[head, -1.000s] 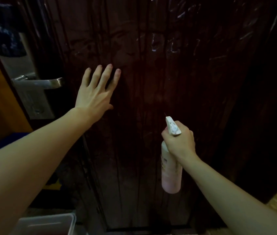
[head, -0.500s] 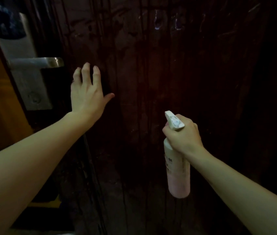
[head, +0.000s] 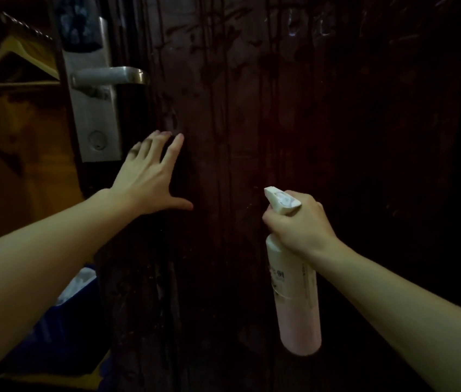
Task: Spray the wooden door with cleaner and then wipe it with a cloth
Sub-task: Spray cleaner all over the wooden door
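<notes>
The dark brown wooden door [head: 280, 108] fills most of the view, streaked with wet drips. My left hand [head: 147, 176] is spread flat against the door near its left edge, just below the lock plate, and holds nothing. My right hand [head: 300, 224] grips the neck of a pale pink spray bottle [head: 297, 301] with a white nozzle, finger around the trigger, nozzle pointing up and left at the door. No cloth is in view.
A metal lever handle [head: 110, 76] on a silver lock plate [head: 93, 117] sits at the door's left edge. Beyond the edge are an orange-brown wall [head: 17, 154] and a blue object with something white [head: 68, 306] low on the left.
The view has shifted, so the handle now sits further right. My left hand has slid down the door and spread its fingers wider. The bottle stays in my right hand.
</notes>
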The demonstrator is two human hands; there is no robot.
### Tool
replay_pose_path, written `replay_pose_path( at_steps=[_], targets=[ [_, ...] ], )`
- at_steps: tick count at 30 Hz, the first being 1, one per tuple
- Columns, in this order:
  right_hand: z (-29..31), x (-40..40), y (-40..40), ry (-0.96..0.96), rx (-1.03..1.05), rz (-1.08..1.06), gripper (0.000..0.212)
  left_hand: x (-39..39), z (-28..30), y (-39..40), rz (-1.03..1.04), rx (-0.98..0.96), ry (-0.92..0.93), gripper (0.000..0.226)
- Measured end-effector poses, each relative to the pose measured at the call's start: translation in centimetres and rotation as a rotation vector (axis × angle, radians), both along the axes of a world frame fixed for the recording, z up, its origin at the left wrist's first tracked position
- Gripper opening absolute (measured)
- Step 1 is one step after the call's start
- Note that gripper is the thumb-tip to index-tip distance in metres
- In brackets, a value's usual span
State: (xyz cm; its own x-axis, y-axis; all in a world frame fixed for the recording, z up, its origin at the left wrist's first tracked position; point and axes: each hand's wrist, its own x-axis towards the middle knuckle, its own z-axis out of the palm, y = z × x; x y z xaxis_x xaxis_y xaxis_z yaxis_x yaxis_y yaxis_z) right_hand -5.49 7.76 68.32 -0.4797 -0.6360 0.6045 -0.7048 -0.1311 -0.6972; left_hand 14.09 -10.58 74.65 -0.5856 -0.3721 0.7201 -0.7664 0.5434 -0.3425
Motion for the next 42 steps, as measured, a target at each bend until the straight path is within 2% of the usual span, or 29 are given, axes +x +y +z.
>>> replay_pose_path(
  at_steps=[4, 13, 17, 22, 24, 27, 30, 32, 36, 38, 42],
  targets=[
    [-1.6, 0.6, -0.5, -0.035, 0.014, 0.087, 0.008, 0.8, -2.2, -0.4, 0.039, -0.02, -0.011, 0.139],
    [-4.9, 3.0, -2.9, -0.027, -0.069, 0.051, 0.023, 3.2, -6.7, -1.6, 0.086, 0.044, -0.083, 0.14],
    [-6.0, 3.8, -3.7, -0.039, -0.075, 0.106, 0.014, 5.2, -7.0, -1.8, 0.078, 0.066, -0.09, 0.144],
    [-7.5, 6.1, -5.0, -0.028, -0.099, 0.17, 0.015, 7.2, -7.9, -3.2, 0.206, -0.027, -0.227, 0.142],
    [-8.0, 7.2, -5.6, 0.007, -0.096, 0.173, 0.023, 7.1, -8.4, -3.8, 0.249, -0.093, -0.236, 0.14],
    [-8.5, 8.7, -6.3, 0.044, -0.109, 0.184, 0.031, 7.2, -8.9, -4.3, 0.25, -0.155, -0.198, 0.141],
    [-8.9, 9.8, -6.8, 0.032, -0.068, 0.241, 0.018, 8.1, -9.5, -4.5, 0.223, -0.129, -0.089, 0.14],
    [-9.3, 10.6, -7.4, 0.023, -0.039, 0.281, 0.01, 8.7, -10.6, -4.5, 0.221, -0.09, 0.004, 0.131],
    [-10.5, 13.0, -8.7, 0.01, -0.023, 0.267, 0.011, 9.3, -12.6, -4.8, 0.183, -0.04, 0.147, 0.11],
    [-11.0, 14.1, -9.3, 0.021, -0.029, 0.253, 0.013, 9.3, -13.3, -5.2, 0.165, 0.001, 0.155, 0.109],
    [-11.7, 15.2, -9.8, 0.035, -0.034, 0.25, 0.012, 10.4, -13.2, -6.1, 0.112, 0.106, 0.096, 0.12]
  ],
)
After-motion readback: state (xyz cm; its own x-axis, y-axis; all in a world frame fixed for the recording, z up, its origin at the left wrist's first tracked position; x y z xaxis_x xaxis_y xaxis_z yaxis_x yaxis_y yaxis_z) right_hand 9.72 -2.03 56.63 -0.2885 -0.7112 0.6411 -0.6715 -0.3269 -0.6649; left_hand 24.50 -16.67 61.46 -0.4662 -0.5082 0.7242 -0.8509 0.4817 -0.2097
